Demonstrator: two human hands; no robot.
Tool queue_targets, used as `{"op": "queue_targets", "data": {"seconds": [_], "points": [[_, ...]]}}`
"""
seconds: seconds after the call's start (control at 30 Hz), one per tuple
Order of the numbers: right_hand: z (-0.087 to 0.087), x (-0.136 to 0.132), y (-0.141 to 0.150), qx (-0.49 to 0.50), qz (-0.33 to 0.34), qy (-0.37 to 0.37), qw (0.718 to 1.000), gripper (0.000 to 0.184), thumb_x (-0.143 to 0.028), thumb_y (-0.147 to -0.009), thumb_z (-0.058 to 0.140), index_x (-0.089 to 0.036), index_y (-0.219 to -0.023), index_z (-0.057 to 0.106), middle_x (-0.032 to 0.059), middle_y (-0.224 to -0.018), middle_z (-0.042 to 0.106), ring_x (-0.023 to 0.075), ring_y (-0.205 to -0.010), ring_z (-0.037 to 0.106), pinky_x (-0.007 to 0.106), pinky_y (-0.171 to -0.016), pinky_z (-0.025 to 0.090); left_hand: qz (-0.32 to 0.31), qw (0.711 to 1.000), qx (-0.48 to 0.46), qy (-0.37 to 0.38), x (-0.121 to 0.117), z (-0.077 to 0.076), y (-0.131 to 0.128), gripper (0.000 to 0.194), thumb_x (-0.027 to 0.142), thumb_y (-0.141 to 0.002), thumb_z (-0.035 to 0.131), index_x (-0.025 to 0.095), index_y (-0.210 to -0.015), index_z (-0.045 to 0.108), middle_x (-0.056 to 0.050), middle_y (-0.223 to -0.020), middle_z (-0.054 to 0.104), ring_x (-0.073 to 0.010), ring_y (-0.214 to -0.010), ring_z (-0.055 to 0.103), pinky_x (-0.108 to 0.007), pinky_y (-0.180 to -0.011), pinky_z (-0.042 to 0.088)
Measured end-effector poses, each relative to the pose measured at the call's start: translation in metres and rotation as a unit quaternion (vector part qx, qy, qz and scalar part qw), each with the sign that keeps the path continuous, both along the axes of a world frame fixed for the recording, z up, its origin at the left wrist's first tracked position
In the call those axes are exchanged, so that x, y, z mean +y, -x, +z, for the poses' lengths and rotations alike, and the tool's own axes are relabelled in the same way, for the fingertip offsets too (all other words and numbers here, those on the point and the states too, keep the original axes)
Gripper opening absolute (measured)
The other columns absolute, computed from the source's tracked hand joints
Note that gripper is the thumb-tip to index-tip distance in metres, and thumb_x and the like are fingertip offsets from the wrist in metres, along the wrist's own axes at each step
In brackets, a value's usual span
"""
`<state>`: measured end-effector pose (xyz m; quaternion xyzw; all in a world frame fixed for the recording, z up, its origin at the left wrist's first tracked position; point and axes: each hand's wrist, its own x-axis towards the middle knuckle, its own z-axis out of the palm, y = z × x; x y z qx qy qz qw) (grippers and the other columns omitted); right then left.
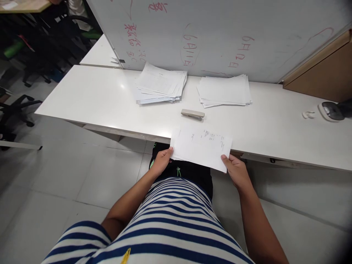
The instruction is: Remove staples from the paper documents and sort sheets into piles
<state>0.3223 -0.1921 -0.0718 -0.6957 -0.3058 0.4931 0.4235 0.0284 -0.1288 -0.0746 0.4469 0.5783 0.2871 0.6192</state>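
Between my two hands I hold printed paper sheets over the front edge of the white desk. My left hand pinches their left edge, thumb on top. At the lower right corner my right hand grips them the same way, its other fingers partly hidden underneath. Just beyond the sheets lies a beige stapler, touched by neither hand. Farther back are two paper stacks: an uneven left stack and a flatter right stack.
A whiteboard with red handwriting stands along the desk's back edge. A brown cardboard box is at the right, near a small white object and a dark-and-white device. Office chairs stand on the floor at left.
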Motion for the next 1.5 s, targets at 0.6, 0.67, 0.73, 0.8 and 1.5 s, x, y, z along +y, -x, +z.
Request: {"op": "queue_targets", "data": {"seconds": [0.6, 0.67, 0.73, 0.8, 1.5], "points": [[-0.017, 0.022, 0.002, 0.100, 0.082, 0.033, 0.991, 0.060, -0.042, -0.066, 0.082, -0.018, -0.118, 0.065, 0.0117, -0.122, 0.069, 0.0303, -0.107, 0.066, 0.046, -0.094, 0.052, -0.182, 0.976, -0.061, 0.099, 0.030, 0.004, 0.008, 0.052, 0.049, -0.063, 0.083, 0.015, -0.102, 0.074, -0.012, -0.115, 0.072, -0.0286, -0.107, 0.065, -0.044, -0.098, 0.049], [-0.013, 0.025, 0.007, 0.064, 0.118, 0.021, 0.991, 0.058, -0.041, -0.069, 0.080, -0.018, -0.120, 0.063, 0.0112, -0.122, 0.068, 0.0300, -0.107, 0.066, 0.047, -0.094, 0.052, -0.136, 0.977, -0.104, 0.126, 0.036, 0.000, 0.006, 0.057, 0.049, -0.059, 0.086, 0.013, -0.102, 0.074, -0.015, -0.117, 0.070, -0.0294, -0.107, 0.065, -0.046, -0.100, 0.048], [-0.004, 0.027, 0.013, 0.004, 0.154, -0.005, 0.988, 0.055, -0.041, -0.074, 0.075, -0.019, -0.122, 0.062, 0.0106, -0.123, 0.067, 0.0294, -0.109, 0.065, 0.047, -0.095, 0.051, -0.128, 0.977, -0.120, 0.117, 0.036, 0.004, 0.006, 0.058, 0.047, -0.060, 0.086, 0.013, -0.106, 0.072, -0.015, -0.120, 0.069, -0.0298, -0.110, 0.064, -0.046, -0.101, 0.048], [0.010, 0.029, 0.019, -0.064, 0.174, -0.042, 0.982, 0.050, -0.040, -0.078, 0.071, -0.020, -0.122, 0.063, 0.0099, -0.122, 0.067, 0.0287, -0.112, 0.063, 0.047, -0.097, 0.049, -0.141, 0.982, -0.107, 0.070, 0.033, 0.018, 0.008, 0.055, 0.045, -0.067, 0.083, 0.016, -0.112, 0.070, -0.013, -0.124, 0.067, -0.0294, -0.114, 0.062, -0.046, -0.101, 0.048], [0.026, 0.116, 0.041, 0.000, 0.028, -0.293, 0.956, 0.053, -0.049, -0.072, 0.074, -0.020, -0.115, 0.064, 0.0086, -0.110, 0.071, 0.0250, -0.112, 0.062, 0.044, -0.100, 0.047, -0.095, 0.966, -0.008, -0.242, 0.114, 0.062, -0.012, 0.050, 0.046, -0.073, 0.075, 0.017, -0.114, 0.068, -0.008, -0.113, 0.069, -0.0258, -0.105, 0.063, -0.035, -0.086, 0.051]]}}
